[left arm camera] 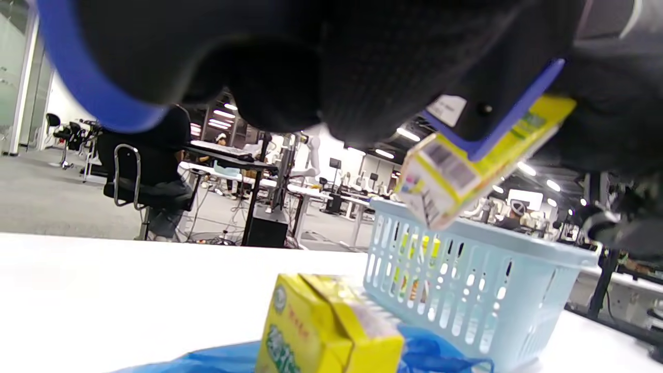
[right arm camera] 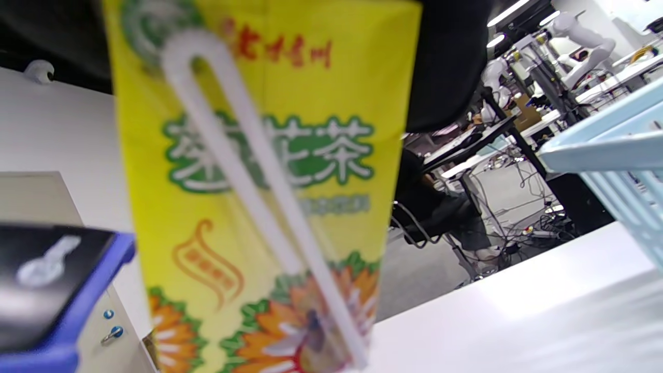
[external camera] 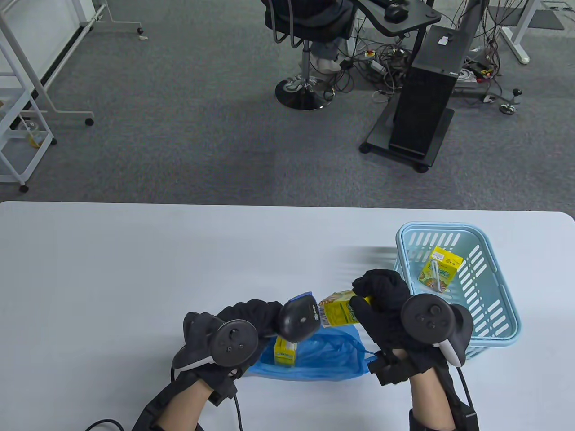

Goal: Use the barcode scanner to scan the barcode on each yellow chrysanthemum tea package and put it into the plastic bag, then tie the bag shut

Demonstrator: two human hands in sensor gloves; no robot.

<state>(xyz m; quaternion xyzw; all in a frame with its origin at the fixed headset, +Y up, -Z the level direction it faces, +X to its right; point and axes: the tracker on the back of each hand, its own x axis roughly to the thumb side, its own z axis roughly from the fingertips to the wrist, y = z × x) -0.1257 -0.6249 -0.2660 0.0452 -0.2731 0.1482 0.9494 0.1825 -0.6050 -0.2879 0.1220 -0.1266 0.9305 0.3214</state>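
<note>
Now a yellow tea package (external camera: 340, 310) is gripped in the curled fingers of the right hand (external camera: 382, 305) above the blue plastic bag (external camera: 323, 354), its barcode end turned to the barcode scanner (external camera: 298, 318) clasped in the left hand (external camera: 224, 334). A second package (external camera: 284, 350) is seen on the bag, partly hidden under the scanner, and a third (external camera: 439, 268) lies in the light blue basket (external camera: 494, 314) just right of the hands. Only in the right wrist view is the held package's front shown, a white straw (right arm camera: 259, 186) taped across its flower print, while the barcode label (left arm camera: 448, 166) is caught in the left wrist view.
</note>
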